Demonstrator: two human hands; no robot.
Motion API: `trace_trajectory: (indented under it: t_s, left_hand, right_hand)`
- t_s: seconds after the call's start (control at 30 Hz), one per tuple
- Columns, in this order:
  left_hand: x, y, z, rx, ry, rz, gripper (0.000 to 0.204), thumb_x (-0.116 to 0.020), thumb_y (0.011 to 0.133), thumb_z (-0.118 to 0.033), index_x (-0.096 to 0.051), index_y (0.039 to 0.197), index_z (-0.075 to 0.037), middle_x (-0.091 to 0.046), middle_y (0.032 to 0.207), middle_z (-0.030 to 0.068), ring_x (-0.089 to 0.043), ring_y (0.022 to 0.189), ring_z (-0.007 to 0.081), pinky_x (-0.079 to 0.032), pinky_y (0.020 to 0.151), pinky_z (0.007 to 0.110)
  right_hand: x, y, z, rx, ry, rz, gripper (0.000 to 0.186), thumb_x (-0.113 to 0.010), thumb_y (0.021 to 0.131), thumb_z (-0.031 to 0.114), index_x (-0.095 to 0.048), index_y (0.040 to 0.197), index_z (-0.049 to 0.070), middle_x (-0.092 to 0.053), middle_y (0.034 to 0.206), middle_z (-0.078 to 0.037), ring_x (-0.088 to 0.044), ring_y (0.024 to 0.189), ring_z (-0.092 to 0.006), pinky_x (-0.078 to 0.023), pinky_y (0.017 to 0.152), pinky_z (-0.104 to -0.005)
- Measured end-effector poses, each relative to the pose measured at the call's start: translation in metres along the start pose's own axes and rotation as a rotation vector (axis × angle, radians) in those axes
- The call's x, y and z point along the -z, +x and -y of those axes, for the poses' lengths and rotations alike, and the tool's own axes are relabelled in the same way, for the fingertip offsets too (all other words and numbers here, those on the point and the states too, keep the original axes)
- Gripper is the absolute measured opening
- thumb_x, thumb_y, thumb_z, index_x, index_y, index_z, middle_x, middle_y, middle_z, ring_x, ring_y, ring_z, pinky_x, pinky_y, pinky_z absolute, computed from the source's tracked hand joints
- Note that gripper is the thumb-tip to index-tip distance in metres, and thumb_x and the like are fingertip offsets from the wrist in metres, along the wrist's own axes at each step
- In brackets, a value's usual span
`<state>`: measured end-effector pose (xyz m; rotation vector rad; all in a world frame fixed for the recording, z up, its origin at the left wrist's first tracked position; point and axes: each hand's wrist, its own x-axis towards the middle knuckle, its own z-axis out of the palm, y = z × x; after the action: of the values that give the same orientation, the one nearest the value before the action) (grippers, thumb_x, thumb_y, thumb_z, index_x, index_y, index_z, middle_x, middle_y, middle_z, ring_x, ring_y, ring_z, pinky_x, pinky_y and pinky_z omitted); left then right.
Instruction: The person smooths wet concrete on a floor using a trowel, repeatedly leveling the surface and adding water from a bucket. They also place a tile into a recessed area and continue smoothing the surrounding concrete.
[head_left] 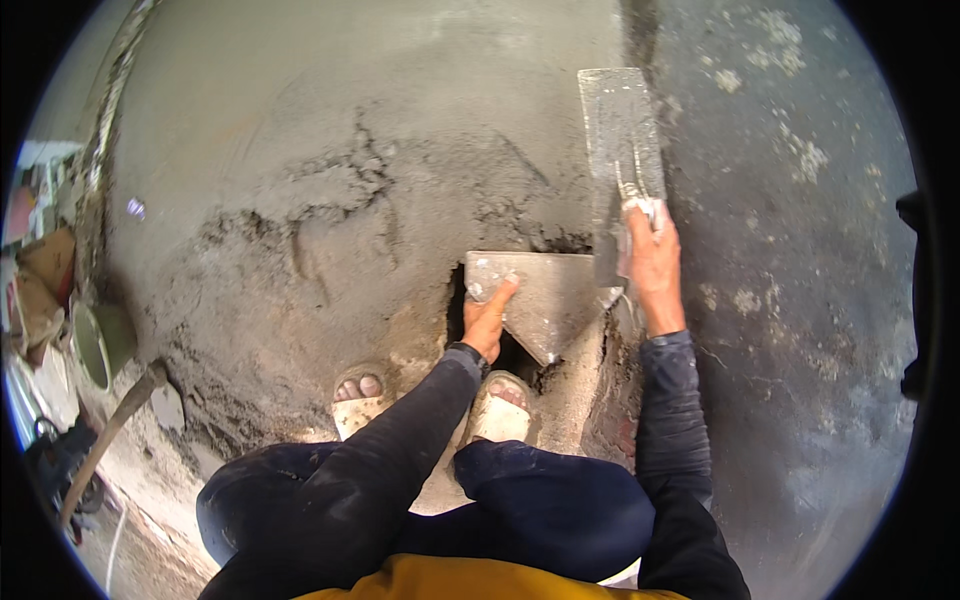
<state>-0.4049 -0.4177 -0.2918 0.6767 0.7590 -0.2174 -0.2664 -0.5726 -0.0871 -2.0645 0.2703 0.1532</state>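
Observation:
My right hand (652, 262) is wrapped round the handle of a long rectangular finishing trowel (620, 125), whose metal blade lies along the right edge of the grey mortar (400, 130). Just left of it, my left hand (488, 322) grips the left edge of a flat, mortar-smeared board (545, 290), thumb on top and fingers mostly hidden beneath. One pointed corner of the board faces my feet. Dark gaps show under its left and lower edges. The trowel's near end is close to the board's right side; I cannot tell whether they touch.
Rough, loose mortar lies left of the board. At the left stand a green bucket (103, 345), a hoe with a wooden handle (112, 440) and brown sacks (45, 265). A dark, stained surface (790, 250) runs along the right. My sandalled feet (500, 408) are just below the board.

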Motion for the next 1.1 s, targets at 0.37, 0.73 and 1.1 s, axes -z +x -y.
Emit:
trace_trajectory:
  t_s: [0.37, 0.73, 1.1]
  left_hand:
    - [-0.004, -0.002, 0.0, 0.005, 0.077, -0.078, 0.056, -0.083, 0.092, -0.028, -0.061, 0.137, -0.003, -0.069, 0.13, 0.006, -0.064, 0.118, 0.0174, -0.049, 0.103, 0.035]
    - [0.001, 0.002, 0.0, 0.118, 0.069, -0.013, 0.066, -0.083, 0.093, -0.036, -0.056, 0.143, -0.003, -0.065, 0.139, 0.0081, -0.063, 0.124, 0.0222, -0.051, 0.106, 0.038]
    - [0.0, 0.001, -0.004, 0.168, 0.139, -0.013, 0.07, -0.081, 0.093, -0.044, -0.054, 0.144, -0.004, -0.064, 0.139, 0.009, -0.062, 0.126, 0.0218, -0.051, 0.107, 0.039]
  right_hand:
    - [0.038, -0.191, -0.138, -0.349, -0.057, -0.322, 0.033, -0.069, 0.1, 0.031, -0.059, 0.092, 0.001, -0.054, 0.073, 0.001, -0.047, 0.068, -0.011, -0.041, 0.061, -0.032]
    - [0.032, -0.258, -0.165, -0.342, -0.215, -0.48, 0.042, -0.068, 0.098, 0.037, -0.058, 0.101, -0.003, -0.062, 0.086, -0.022, -0.057, 0.077, -0.0341, -0.048, 0.076, -0.0439]
    - [0.022, -0.355, -0.178, -0.776, -0.351, 0.152, 0.041, -0.073, 0.096, 0.041, -0.064, 0.103, 0.001, -0.069, 0.087, -0.015, -0.064, 0.079, -0.0284, -0.053, 0.078, -0.0404]
